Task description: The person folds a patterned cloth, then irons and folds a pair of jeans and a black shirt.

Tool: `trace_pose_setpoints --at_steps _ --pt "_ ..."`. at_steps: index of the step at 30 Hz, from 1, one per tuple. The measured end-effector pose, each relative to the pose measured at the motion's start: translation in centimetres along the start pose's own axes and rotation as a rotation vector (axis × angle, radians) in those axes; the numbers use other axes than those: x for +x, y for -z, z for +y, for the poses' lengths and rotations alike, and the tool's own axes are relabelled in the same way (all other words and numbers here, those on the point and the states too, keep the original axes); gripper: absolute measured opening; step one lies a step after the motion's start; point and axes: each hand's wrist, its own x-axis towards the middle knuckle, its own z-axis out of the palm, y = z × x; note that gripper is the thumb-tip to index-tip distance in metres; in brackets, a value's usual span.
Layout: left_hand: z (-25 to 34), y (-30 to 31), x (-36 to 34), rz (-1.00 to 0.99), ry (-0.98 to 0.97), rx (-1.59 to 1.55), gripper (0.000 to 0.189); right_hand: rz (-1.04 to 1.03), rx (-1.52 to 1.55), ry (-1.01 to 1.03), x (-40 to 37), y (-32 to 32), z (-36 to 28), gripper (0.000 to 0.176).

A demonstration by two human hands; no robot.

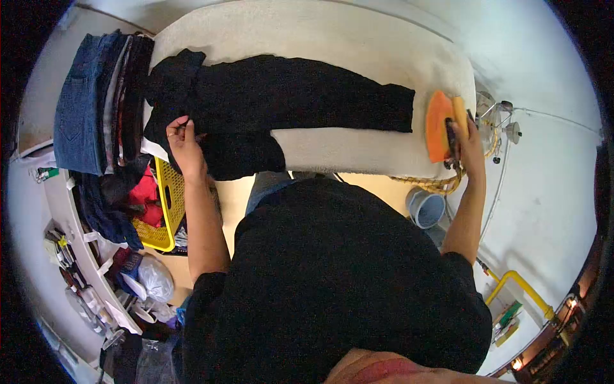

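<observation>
Black trousers (pixel 307 93) lie across the pale padded board (pixel 358 150), one leg stretched toward the right and the other folded short below it. My left hand (pixel 184 137) is closed at the waist end of the trousers, its fingertips pinched on the black cloth. Near the board's right end, my right hand (pixel 469 141) is wrapped round the handle of an iron (pixel 439 131) with an orange body. The iron stands beside the trouser hem, apart from it. Its soleplate cannot be made out.
Folded jeans and dark trousers (pixel 83 105) are stacked at the board's left end. Below them a yellow basket (pixel 169 205) holds red and dark clothes. A grey bucket (pixel 426 208) stands under the right end. A yellow pipe (pixel 527 288) runs at the lower right.
</observation>
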Motion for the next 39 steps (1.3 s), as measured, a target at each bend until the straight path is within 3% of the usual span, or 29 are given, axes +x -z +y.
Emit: trace_pose_setpoints --at_steps 1,7,9,11,13,15,17,21,23,25,28,30,31,33,37,39 --pt "-0.1 0.2 0.1 -0.034 -0.016 -0.012 0.013 -0.097 -0.073 -0.178 -2.4 -1.0 -5.0 0.068" --pt "0.3 0.4 0.0 -0.059 0.011 -0.043 0.013 -0.489 -0.521 0.263 -6.5 -13.6 -11.8 0.063" --pt "0.4 0.7 0.0 -0.055 0.018 -0.059 0.012 -0.601 -0.524 0.465 -7.0 -17.9 -15.8 0.057" --pt "1.0 0.7 -0.2 -0.103 -0.014 -0.027 0.011 -0.541 -0.536 0.579 -5.3 -22.5 -16.9 0.055" --pt "1.3 0.3 -0.5 -0.076 0.044 -0.068 0.011 -0.527 -0.733 0.51 -2.9 -25.7 -21.0 0.061" --pt "2.0 0.2 -0.5 -0.079 0.055 -0.013 0.011 -0.445 -0.6 0.597 0.2 -28.0 -23.3 0.062" --pt "1.4 0.4 -0.5 -0.099 0.048 -0.037 0.011 -0.402 -0.692 0.586 3.5 -29.9 -25.3 0.06" --pt "1.2 0.9 -0.4 -0.142 0.046 -0.068 0.011 -0.368 -0.564 0.495 4.5 -29.8 -26.7 0.064" --pt "1.4 0.9 -0.4 -0.141 0.047 -0.075 0.011 -0.49 -0.581 0.519 2.4 -29.0 -24.8 0.064" --pt "1.4 1.0 -0.3 -0.143 0.055 -0.079 0.011 -0.52 -0.604 0.674 -0.8 -28.3 -20.9 0.061" --pt "1.4 1.0 -0.3 -0.168 0.039 -0.075 0.012 -0.62 -0.571 0.601 -6.3 -25.6 -19.7 0.058" --pt "1.6 1.1 -0.1 -0.161 0.018 -0.018 0.013 -0.594 -0.53 0.4 -8.0 -23.8 -19.3 0.057" --pt "1.8 1.3 -0.1 -0.153 0.023 0.024 0.014 -0.574 -0.53 0.37 -8.0 -23.0 -18.3 0.057" --pt "1.4 1.3 0.2 -0.124 0.024 -0.025 0.015 -0.321 -0.525 0.206 -7.0 -21.1 -15.4 0.056" --pt "1.2 1.8 0.6 -0.164 0.044 -0.026 0.015 -0.113 -0.182 -0.165 -6.9 -13.5 -11.5 0.054" --pt "0.2 2.3 1.1 -0.145 0.008 -0.045 0.015 0.021 -0.384 -0.107 -6.1 -9.8 -6.1 0.057"
